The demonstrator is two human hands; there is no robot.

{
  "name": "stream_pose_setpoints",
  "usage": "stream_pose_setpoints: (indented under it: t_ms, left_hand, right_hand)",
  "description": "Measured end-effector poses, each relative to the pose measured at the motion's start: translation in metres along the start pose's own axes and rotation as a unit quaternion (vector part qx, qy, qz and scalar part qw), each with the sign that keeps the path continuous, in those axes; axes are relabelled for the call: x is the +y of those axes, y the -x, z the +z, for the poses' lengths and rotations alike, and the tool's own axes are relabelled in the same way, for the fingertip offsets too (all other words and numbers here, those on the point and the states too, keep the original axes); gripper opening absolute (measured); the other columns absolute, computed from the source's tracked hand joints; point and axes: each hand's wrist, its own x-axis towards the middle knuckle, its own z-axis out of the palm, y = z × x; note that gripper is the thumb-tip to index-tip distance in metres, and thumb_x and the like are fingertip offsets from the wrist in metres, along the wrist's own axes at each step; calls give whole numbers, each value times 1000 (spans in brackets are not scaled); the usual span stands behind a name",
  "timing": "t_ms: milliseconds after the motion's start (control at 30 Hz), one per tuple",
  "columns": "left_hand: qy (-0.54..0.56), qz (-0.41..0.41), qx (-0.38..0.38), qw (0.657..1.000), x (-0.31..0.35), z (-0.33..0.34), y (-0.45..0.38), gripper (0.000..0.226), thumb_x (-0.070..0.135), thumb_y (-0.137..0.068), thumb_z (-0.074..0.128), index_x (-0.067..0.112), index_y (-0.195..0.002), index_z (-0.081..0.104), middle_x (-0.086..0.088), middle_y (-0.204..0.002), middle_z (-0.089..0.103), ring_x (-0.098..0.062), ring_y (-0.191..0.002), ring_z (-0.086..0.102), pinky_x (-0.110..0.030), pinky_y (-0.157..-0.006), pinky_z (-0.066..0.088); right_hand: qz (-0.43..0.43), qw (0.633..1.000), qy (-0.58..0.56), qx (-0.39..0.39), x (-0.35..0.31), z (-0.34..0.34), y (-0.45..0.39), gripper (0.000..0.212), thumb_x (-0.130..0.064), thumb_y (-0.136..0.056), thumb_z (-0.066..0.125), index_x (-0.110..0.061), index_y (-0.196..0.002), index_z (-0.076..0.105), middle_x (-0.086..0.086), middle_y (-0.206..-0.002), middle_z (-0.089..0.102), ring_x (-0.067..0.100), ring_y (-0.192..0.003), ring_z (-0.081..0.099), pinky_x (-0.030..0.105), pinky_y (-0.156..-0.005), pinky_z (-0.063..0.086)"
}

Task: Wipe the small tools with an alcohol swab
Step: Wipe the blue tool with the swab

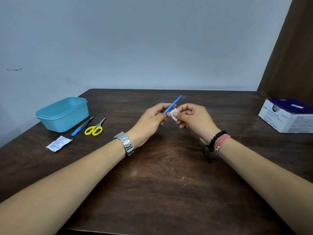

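Observation:
My left hand pinches a thin blue pointed tool above the middle of the table, its tip slanting up and to the right. My right hand holds a small white alcohol swab between thumb and fingers, right beside the tool's lower shaft. On the table at the left lie yellow-handled scissors and a blue-handled tool with a metal blade.
A teal plastic container stands at the table's left, touching the blue-handled tool's tip. A torn white swab wrapper lies in front of it. A white and purple box of swabs sits at the right edge. The dark wooden table meets a wall.

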Motion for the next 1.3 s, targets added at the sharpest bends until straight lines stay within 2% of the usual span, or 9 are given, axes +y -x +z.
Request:
stream_pose_setpoints:
  t_ms: [100,233,333,533,667,800,933,1167,1300]
  left_hand:
    - [-18,29,-34,999,-1,0,3,32,2,-99,49,22,-121,62,4,-91,70,-7,-83,60,-23,-81,50]
    - [2,11,-17,1000,0,-1,3,23,4,-99,53,11,-121,56,0,-83,72,-11,-68,64,-21,-68,51]
    - [9,-4,8,1000,0,-4,2,19,12,-99,54,10,-119,54,-1,-80,72,-13,-61,63,-22,-60,50]
    - [15,-33,32,999,1,-6,1,16,21,-98,58,13,-112,54,-3,-76,72,-14,-55,60,-25,-55,47]
    - [15,-29,16,999,2,-5,2,14,20,-96,62,12,-106,55,-6,-74,73,-15,-52,58,-25,-55,47]
    - [9,-22,2,1000,2,-4,2,11,21,-95,63,14,-93,56,-9,-71,72,-13,-53,59,-26,-57,48]
    - [19,-3,-5,1000,-1,-3,1,5,10,-98,56,14,-99,57,-3,-79,73,-11,-68,65,-24,-67,52]
    - [14,8,-10,1000,1,-2,3,7,6,-98,56,13,-97,55,-5,-78,73,-14,-68,66,-23,-66,52]
    - [10,10,-11,1000,2,-2,3,6,6,-98,55,11,-97,53,-4,-78,73,-14,-66,65,-23,-64,52]
  right_hand:
    - [18,1000,-22,10,3,-1,0,6,-7,-90,67,-8,-85,65,4,-68,66,9,-57,60,20,-55,53]
    - [22,997,-77,-1,2,-1,-1,5,-4,-92,64,-7,-89,66,9,-75,71,12,-65,68,22,-61,53]
    - [22,993,-111,-17,-1,2,0,7,-1,-93,60,-4,-94,66,10,-78,71,10,-64,68,19,-64,55]
    - [30,975,-207,-72,-7,2,2,25,9,-95,46,-3,-97,68,11,-78,67,10,-67,66,18,-71,55]
    - [21,977,-196,-85,-2,2,2,14,-3,-94,58,-3,-100,70,8,-75,65,12,-67,62,18,-66,53]
    - [14,982,-186,-25,-4,2,-2,9,-5,-93,62,-4,-98,69,2,-78,66,7,-66,57,17,-61,50]
    - [6,977,-212,7,-6,-1,-3,9,-7,-92,63,-6,-97,70,4,-84,66,6,-68,56,18,-62,49]
    - [19,989,-136,-54,2,5,0,7,-7,-92,64,-5,-94,70,5,-72,63,10,-65,58,19,-61,47]
    - [11,987,-159,-24,-2,2,-2,7,-8,-91,65,-9,-93,72,0,-77,66,7,-68,55,18,-61,47]
